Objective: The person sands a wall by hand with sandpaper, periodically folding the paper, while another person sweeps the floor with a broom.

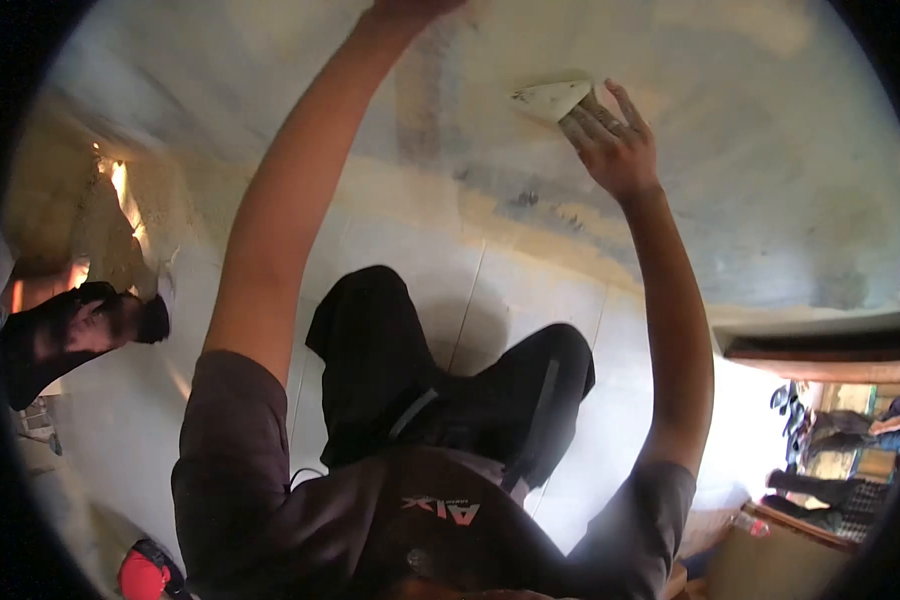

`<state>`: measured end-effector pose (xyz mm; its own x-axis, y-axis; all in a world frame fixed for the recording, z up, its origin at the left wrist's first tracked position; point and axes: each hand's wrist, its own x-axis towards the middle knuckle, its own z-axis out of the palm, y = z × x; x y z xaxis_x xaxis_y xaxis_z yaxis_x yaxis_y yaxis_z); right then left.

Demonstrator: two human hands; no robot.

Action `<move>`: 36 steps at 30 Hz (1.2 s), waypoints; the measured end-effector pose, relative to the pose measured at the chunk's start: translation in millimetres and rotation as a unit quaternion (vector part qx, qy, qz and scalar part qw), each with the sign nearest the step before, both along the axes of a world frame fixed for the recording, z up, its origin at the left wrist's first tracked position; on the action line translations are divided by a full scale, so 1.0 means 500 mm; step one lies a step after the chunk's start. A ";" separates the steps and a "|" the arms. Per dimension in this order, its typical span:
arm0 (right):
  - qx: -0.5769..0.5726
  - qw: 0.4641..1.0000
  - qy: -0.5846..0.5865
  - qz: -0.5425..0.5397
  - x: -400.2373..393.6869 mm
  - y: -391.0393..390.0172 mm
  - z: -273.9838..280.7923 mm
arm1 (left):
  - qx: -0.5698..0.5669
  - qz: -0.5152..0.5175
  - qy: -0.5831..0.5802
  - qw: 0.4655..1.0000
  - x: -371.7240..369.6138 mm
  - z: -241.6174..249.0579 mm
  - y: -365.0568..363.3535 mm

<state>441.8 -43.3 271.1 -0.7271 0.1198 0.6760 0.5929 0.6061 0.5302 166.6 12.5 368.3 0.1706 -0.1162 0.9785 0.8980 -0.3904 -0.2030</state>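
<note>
At the left edge another person's dark-sleeved arm (65,335) shows, well apart from both hands. The person's own left arm runs up to the top edge of the view, where the left hand (410,6) is almost wholly cut off; whether its grip is apart or together cannot be told, though it seems to rest against the pale, patchy plastered wall (770,180).

To the right of it, the right hand (615,145) has its grip clamped on a flat, cream-smeared putty scraper with a wide blade (552,100). The blade lies flat against the wall just left of and above the fingers (595,125), its long axis running roughly sideways, the broad edge pointing left and away from the palm.

Below both hands lie the person's black trousers (450,390) over a white tiled floor (530,280).

At the lower right, far from the right grip, a brown open box (770,565) stands; its contents cannot be made out.
</note>
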 end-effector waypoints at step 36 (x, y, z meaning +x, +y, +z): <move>-0.676 0.059 0.722 0.134 -0.107 -0.460 -0.527 | -0.089 0.047 -0.004 0.995 0.002 -0.011 -0.025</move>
<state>388.3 -273.2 7.4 -0.1271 0.8892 -0.4395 -0.6999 -0.3944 -0.5955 167.6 0.1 362.6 0.1652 0.0746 0.9834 0.9331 -0.3346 -0.1314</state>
